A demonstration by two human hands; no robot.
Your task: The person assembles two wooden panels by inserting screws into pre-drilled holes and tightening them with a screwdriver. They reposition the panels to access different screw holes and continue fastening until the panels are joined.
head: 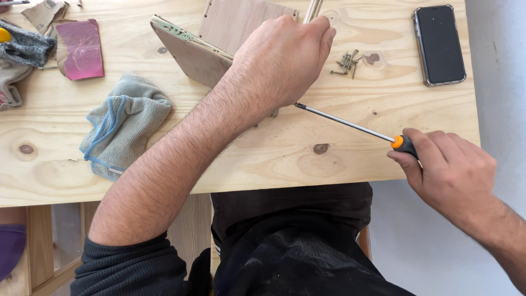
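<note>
My left hand [282, 60] grips the stiff, light wooden piece [219, 41] by its top. My right hand [446, 164] holds the screwdriver [356, 127] by its handle.

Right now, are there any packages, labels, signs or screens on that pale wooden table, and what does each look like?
Smartphone: lies flat at the table's far right corner, right of a small pile of loose screws; a rounded rectangle with a dark, blank screen and a silvery-clear edge.
Packages, labels, signs: none that I can see. The pink sandpaper sheet and grey-blue cloth on the left show no label.
</note>
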